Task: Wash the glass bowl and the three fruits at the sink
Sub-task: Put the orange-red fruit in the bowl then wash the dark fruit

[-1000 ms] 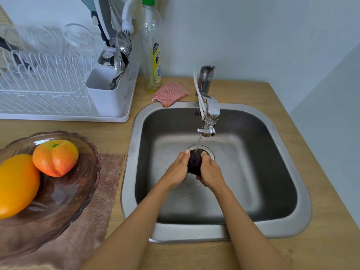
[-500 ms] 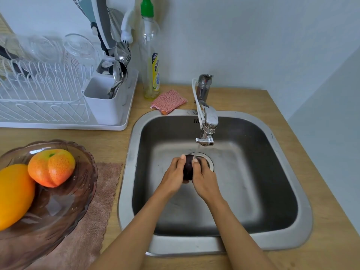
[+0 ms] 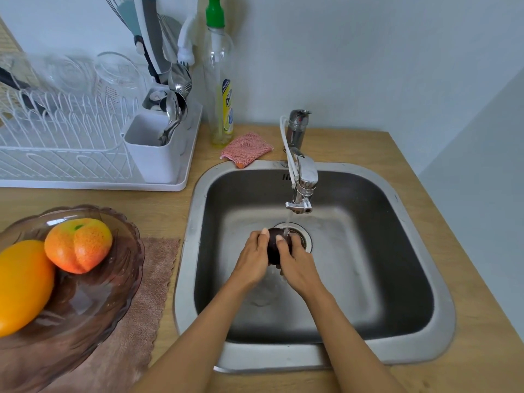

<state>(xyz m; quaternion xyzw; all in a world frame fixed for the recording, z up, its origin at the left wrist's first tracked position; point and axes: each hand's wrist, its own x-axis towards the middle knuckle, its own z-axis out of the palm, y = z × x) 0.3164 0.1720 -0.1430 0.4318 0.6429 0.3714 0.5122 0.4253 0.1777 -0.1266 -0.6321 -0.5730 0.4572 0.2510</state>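
A dark purple fruit (image 3: 274, 246) sits between my two hands over the drain of the steel sink (image 3: 442, 293). My left hand (image 3: 252, 259) cups its left side and my right hand (image 3: 297, 263) wraps its right side. Water runs from the tap (image 3: 302, 182) onto the fruit and my right fingers. On the left, a tinted glass bowl (image 3: 113, 290) rests on a brown cloth (image 3: 141, 316) and holds an orange-red peach (image 3: 78, 245) and a yellow-orange fruit (image 3: 21, 285).
A white dish rack (image 3: 71, 154) with glasses and a cutlery holder stands at the back left. A dish soap bottle (image 3: 221, 80) and a pink scrub pad (image 3: 246, 148) lie behind the sink. Walls close the back and right.
My hands have turned the dark fruit under the running water, with the fingers shifting around it. The view has tilted slightly upward.
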